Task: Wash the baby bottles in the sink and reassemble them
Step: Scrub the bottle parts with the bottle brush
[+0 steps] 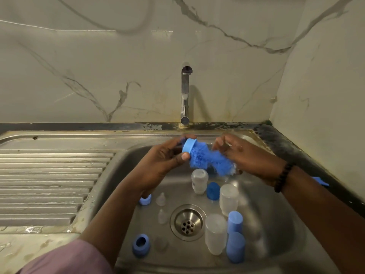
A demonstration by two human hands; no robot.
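Note:
Over the steel sink (pixel 126 175), my left hand (pixel 166 159) grips a light blue screw ring (pixel 188 146). A blue bottle brush (pixel 209 162) is pushed through the ring, and my right hand (pixel 246 155) holds the brush at its other end. In the basin lie clear bottles (pixel 199 180) (pixel 228 198) (pixel 215 233), blue caps (pixel 235 221) (pixel 236 247) (pixel 213 190), blue rings (pixel 141 245) (pixel 145 199) and clear teats (pixel 160 199) (pixel 162 216) (pixel 161 244).
The chrome tap (pixel 185 93) stands at the back, with no water visible from it. A ribbed draining board (pixel 49 184) lies to the left. The drain (pixel 187 222) sits mid-basin. A blue item (pixel 321 181) rests on the dark counter edge at the right.

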